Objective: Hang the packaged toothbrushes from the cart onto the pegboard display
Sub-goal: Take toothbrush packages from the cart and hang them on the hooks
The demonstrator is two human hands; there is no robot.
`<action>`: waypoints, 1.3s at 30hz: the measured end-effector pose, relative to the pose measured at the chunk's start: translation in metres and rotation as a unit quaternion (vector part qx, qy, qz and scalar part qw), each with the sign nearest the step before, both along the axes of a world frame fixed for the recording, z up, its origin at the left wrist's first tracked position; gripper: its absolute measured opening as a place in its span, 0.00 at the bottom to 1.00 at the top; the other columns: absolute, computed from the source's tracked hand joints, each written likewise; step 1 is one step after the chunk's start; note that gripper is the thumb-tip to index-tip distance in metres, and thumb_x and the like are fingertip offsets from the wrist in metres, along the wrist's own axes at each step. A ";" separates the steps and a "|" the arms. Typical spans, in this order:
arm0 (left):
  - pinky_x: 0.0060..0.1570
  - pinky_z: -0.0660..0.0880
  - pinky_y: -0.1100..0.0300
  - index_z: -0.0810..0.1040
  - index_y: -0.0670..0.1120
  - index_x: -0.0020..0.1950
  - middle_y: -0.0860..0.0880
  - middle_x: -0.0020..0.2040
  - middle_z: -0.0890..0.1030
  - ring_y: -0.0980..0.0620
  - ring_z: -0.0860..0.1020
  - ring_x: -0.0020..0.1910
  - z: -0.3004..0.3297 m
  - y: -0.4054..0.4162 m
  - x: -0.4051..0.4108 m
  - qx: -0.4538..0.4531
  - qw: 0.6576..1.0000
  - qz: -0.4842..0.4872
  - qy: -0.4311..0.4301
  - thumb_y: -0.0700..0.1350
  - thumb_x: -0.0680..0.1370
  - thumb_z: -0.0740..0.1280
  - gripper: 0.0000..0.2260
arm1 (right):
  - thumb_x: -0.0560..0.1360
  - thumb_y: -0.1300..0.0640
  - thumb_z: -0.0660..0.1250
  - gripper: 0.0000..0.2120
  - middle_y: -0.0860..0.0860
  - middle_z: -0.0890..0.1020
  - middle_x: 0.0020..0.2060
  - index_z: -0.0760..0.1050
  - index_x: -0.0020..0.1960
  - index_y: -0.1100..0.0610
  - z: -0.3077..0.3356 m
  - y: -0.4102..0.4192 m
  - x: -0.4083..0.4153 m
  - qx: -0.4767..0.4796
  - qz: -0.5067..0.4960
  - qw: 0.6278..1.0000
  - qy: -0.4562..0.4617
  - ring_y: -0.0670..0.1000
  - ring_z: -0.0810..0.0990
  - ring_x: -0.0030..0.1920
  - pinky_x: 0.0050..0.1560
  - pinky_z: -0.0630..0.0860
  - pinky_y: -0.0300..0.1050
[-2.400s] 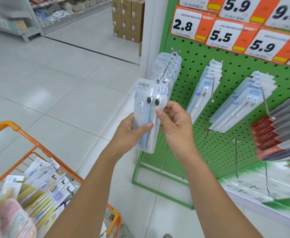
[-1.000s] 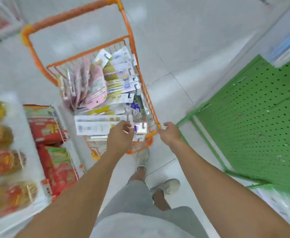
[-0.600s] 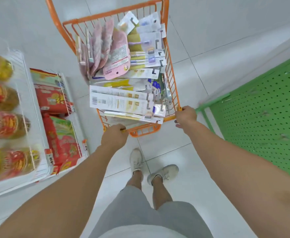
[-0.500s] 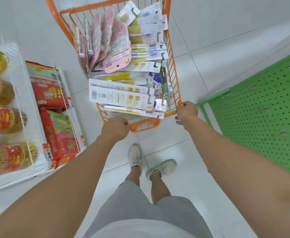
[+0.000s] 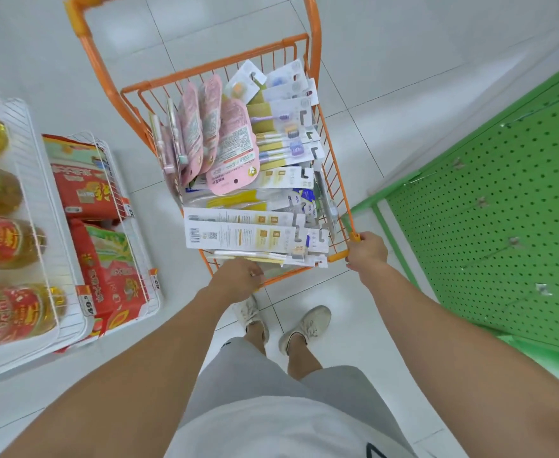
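Shop aisle, tiled floor (image 5: 387,77): both hands grip the cart (image 5: 332,180) rim, left hand (image 5: 240,279) at the near edge, right hand (image 5: 366,251) at its corner. Many toothbrushes (image 5: 248,233) lie unhung in the cart; the pegboard (image 5: 490,209) shows bare pegs, so much remains.

An orange wire cart (image 5: 334,153) stands on the white tiled floor (image 5: 387,61), filled with flat toothbrush packs (image 5: 238,234): white ones stacked at the near end, yellow-and-clear ones (image 5: 284,137) along the right side and pink ones (image 5: 228,143) leaning at the left. To the left of it a white wire rack (image 5: 43,206) on the floor carries oil bottles (image 5: 3,242) on its upper tier and red bags (image 5: 83,190) in the lower basket. To the right the green pegboard stand (image 5: 490,200) rests its frame on the floor, and two feet in pale shoes (image 5: 306,325) stand on the tiles just behind the cart.
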State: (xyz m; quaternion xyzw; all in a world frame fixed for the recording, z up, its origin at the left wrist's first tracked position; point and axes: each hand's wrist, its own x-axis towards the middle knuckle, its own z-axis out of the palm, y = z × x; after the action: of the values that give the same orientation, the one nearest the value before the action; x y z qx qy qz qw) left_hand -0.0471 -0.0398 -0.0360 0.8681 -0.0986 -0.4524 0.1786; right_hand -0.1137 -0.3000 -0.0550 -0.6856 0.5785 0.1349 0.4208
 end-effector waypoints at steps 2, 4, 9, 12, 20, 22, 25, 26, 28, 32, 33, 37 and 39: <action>0.45 0.72 0.58 0.86 0.43 0.47 0.45 0.49 0.85 0.44 0.81 0.51 0.010 -0.006 0.001 -0.013 1.000 0.018 0.017 0.49 0.79 0.69 0.10 | 0.80 0.60 0.64 0.06 0.59 0.82 0.45 0.78 0.52 0.62 0.007 -0.003 -0.006 0.015 0.011 1.000 0.020 0.58 0.82 0.39 0.49 0.84 0.56; 0.44 0.77 0.55 0.85 0.43 0.44 0.44 0.43 0.85 0.45 0.83 0.46 0.025 -0.010 0.003 -0.025 0.996 0.031 0.081 0.48 0.78 0.70 0.09 | 0.80 0.57 0.66 0.10 0.57 0.79 0.41 0.76 0.55 0.64 0.022 -0.002 -0.006 0.044 0.029 0.998 0.038 0.55 0.78 0.35 0.49 0.83 0.55; 0.40 0.79 0.57 0.82 0.42 0.45 0.48 0.51 0.86 0.48 0.84 0.42 0.067 0.006 0.012 -0.051 0.985 0.058 0.151 0.43 0.79 0.68 0.06 | 0.80 0.51 0.65 0.19 0.55 0.79 0.55 0.72 0.67 0.60 0.078 0.022 0.000 -0.044 0.176 0.983 0.001 0.57 0.77 0.52 0.49 0.73 0.47; 0.39 0.79 0.59 0.82 0.40 0.44 0.48 0.40 0.86 0.52 0.85 0.37 0.094 0.024 0.032 -0.112 0.981 0.149 0.046 0.52 0.78 0.70 0.15 | 0.79 0.51 0.68 0.20 0.52 0.79 0.61 0.74 0.68 0.57 0.105 0.054 0.011 -0.067 0.214 0.960 -0.167 0.54 0.78 0.59 0.51 0.71 0.42; 0.38 0.73 0.53 0.74 0.45 0.48 0.49 0.38 0.75 0.51 0.74 0.37 0.117 0.076 0.104 -0.115 0.901 0.309 -0.281 0.59 0.67 0.79 0.23 | 0.77 0.49 0.71 0.20 0.50 0.80 0.54 0.75 0.66 0.55 0.130 0.114 0.087 -0.014 0.237 0.947 -0.216 0.51 0.80 0.53 0.48 0.73 0.44; 0.41 0.73 0.54 0.71 0.49 0.58 0.53 0.44 0.74 0.50 0.76 0.44 0.116 0.077 0.117 -0.090 0.939 0.266 -0.198 0.62 0.65 0.80 0.31 | 0.77 0.50 0.72 0.22 0.50 0.78 0.54 0.74 0.67 0.56 0.125 0.123 0.105 -0.022 0.200 0.959 -0.200 0.51 0.79 0.52 0.48 0.70 0.42; 0.48 0.73 0.54 0.70 0.47 0.66 0.50 0.54 0.78 0.45 0.78 0.54 0.101 0.071 0.120 -0.027 0.979 0.146 -0.139 0.62 0.64 0.79 0.38 | 0.76 0.52 0.71 0.23 0.53 0.80 0.54 0.71 0.68 0.59 0.110 0.132 0.127 -0.052 0.193 0.971 -0.130 0.52 0.77 0.47 0.46 0.71 0.45; 0.48 0.73 0.54 0.72 0.45 0.65 0.48 0.56 0.79 0.43 0.79 0.55 0.092 0.072 0.120 -0.008 0.981 0.131 -0.143 0.62 0.66 0.78 0.35 | 0.76 0.52 0.71 0.22 0.55 0.81 0.54 0.71 0.66 0.59 0.104 0.134 0.132 -0.048 0.187 0.975 -0.110 0.54 0.77 0.47 0.47 0.74 0.47; 0.44 0.75 0.54 0.76 0.45 0.57 0.46 0.53 0.82 0.42 0.80 0.49 0.079 0.072 0.119 0.014 0.980 0.118 -0.160 0.59 0.71 0.74 0.23 | 0.77 0.55 0.71 0.15 0.56 0.82 0.54 0.75 0.61 0.60 0.095 0.136 0.140 -0.043 0.174 0.980 -0.089 0.57 0.80 0.50 0.51 0.78 0.51; 0.36 0.71 0.56 0.73 0.44 0.37 0.45 0.39 0.79 0.41 0.78 0.40 0.083 0.074 0.122 0.028 0.976 0.125 -0.179 0.56 0.78 0.65 0.18 | 0.78 0.62 0.68 0.12 0.55 0.81 0.39 0.75 0.36 0.57 0.089 0.137 0.142 -0.017 0.139 0.984 -0.109 0.57 0.79 0.41 0.43 0.75 0.50; 0.36 0.69 0.57 0.73 0.44 0.36 0.46 0.37 0.77 0.41 0.78 0.39 0.089 0.076 0.125 0.024 0.974 0.135 -0.182 0.56 0.79 0.65 0.18 | 0.78 0.63 0.68 0.15 0.53 0.77 0.34 0.72 0.33 0.55 0.090 0.138 0.141 -0.008 0.129 0.985 -0.118 0.54 0.76 0.36 0.41 0.71 0.47; 0.37 0.66 0.55 0.71 0.44 0.38 0.46 0.35 0.73 0.43 0.70 0.37 0.115 0.088 0.141 0.024 0.957 0.129 -0.259 0.50 0.81 0.62 0.14 | 0.78 0.63 0.67 0.12 0.51 0.75 0.32 0.74 0.35 0.58 0.098 0.138 0.134 -0.015 0.068 0.984 -0.163 0.51 0.72 0.34 0.40 0.69 0.46; 0.36 0.65 0.54 0.68 0.46 0.36 0.44 0.36 0.74 0.40 0.71 0.36 0.126 0.097 0.150 0.007 0.936 0.122 -0.331 0.49 0.81 0.61 0.15 | 0.78 0.62 0.66 0.07 0.52 0.77 0.36 0.76 0.42 0.63 0.108 0.137 0.131 -0.035 0.065 0.980 -0.187 0.53 0.74 0.38 0.42 0.70 0.47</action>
State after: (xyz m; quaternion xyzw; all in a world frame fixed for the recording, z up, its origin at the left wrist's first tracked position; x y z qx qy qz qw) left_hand 0.1027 0.0573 0.0901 0.9753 -0.0424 -0.1153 0.1835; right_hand 0.0171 -0.1627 0.0533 -0.7491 0.4482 0.0105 0.4878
